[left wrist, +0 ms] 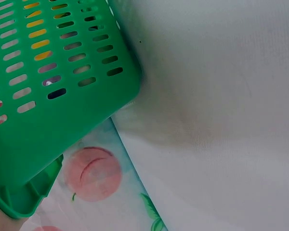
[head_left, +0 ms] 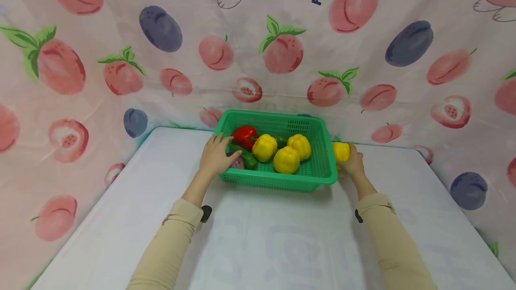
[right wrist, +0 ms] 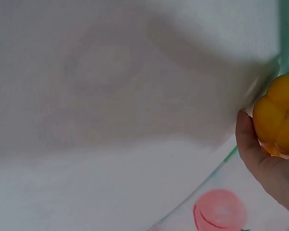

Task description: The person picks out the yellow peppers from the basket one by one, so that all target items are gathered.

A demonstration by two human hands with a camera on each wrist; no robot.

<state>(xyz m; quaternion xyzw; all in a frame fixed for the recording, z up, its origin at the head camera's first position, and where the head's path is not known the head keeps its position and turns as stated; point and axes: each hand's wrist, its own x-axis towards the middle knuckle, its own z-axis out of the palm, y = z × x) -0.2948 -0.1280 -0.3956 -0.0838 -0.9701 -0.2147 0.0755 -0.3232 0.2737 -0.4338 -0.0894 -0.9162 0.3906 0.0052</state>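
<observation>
A green plastic basket [head_left: 278, 182] stands near the back of the table. My left hand [head_left: 215, 155] rests over its left rim, fingers loosely spread and thumb reaching inside; only a sliver of it shows in the left wrist view. Inside lie a red bell pepper [head_left: 243, 136], yellow bell peppers [head_left: 286, 160], a dark green vegetable [head_left: 250, 161] and a purplish one [head_left: 238, 163], partly hidden by the thumb. Just outside the right wall, my right hand [head_left: 351, 161] holds another yellow bell pepper [right wrist: 279, 115], its thumb against the side.
A white table [head_left: 282, 236] carries the basket. Behind and around it hangs a fruit-print cloth [head_left: 242, 26], close to the basket's back rim. A small yellow patch [head_left: 338, 168] shows below the held pepper.
</observation>
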